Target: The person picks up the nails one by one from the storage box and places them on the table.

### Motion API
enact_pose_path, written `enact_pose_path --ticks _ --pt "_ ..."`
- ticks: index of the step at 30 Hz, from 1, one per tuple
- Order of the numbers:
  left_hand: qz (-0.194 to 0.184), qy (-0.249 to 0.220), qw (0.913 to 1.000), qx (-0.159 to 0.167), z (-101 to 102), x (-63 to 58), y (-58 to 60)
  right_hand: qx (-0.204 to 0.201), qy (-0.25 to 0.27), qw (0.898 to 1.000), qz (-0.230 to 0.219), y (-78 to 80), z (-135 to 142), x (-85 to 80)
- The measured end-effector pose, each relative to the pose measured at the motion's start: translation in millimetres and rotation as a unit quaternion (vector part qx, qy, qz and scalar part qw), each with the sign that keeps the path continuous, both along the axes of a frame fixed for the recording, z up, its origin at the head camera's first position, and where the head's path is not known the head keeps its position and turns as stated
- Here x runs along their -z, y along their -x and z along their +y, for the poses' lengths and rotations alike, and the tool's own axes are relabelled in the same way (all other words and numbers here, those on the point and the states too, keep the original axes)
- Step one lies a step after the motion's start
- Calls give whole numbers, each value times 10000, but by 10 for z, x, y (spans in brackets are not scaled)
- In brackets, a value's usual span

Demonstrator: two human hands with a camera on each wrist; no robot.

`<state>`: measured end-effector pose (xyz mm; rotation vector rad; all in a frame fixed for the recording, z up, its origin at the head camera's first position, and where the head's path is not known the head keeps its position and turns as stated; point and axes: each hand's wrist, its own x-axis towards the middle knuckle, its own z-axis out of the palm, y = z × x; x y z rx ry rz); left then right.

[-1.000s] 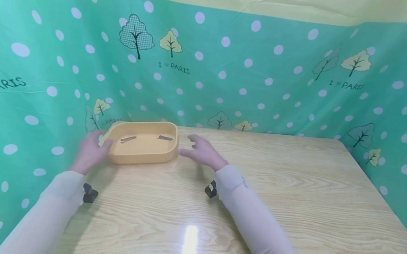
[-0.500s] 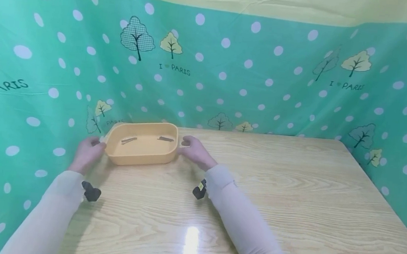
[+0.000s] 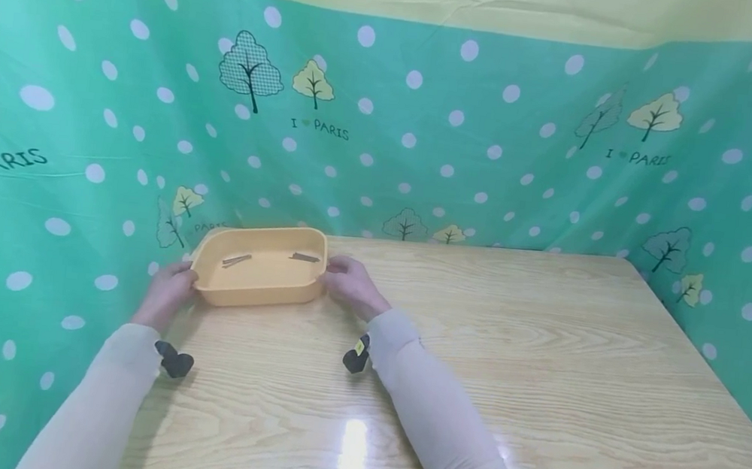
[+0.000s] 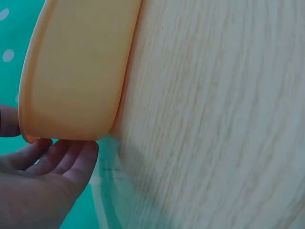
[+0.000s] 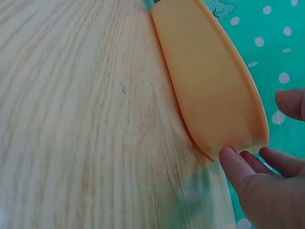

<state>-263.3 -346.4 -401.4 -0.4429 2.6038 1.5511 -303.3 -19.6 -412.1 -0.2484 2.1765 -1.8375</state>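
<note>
A shallow orange-yellow plastic box (image 3: 261, 300) with rounded corners stands at the table's back left. Inside it lie two small groups of thin brown sticks: one group (image 3: 236, 259) at the left, another (image 3: 304, 257) at the right. Their exact kind is too small to tell. My left hand (image 3: 168, 294) holds the box's left end, fingers on the outer wall and thumb at the rim, as the left wrist view shows. At the opposite end my right hand (image 3: 353, 287) touches the wall with extended fingertips; its thumb (image 5: 291, 104) stands apart from the rim.
The box and hands are over a light wood-grain table (image 3: 539, 371). A green dotted curtain (image 3: 455, 121) with tree prints hangs behind and along both sides. Each wrist carries a small black camera mount (image 3: 356, 355). Light reflects off the table's front.
My right hand has moved left from beside the box until its fingertips meet the wall. My left hand has shifted slightly lower along the left end. The box looks nearly still.
</note>
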Motion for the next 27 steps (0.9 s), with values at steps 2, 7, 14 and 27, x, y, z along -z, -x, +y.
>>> enact_pose_path --ticks 2,7,14,27 --pt "47 -173 9998 25 -3 14 5 18 61 9999 100 4 -28 13" --pt "349 -862 9955 155 -12 35 7 209 54 9995 241 -5 -96 25" --pt "406 -1482 9881 2 -23 61 -3 426 230 9988 78 -32 -185 50" --pt "442 -1619 9858 -15 -2 67 -5 654 248 9975 -70 -12 -255 113"
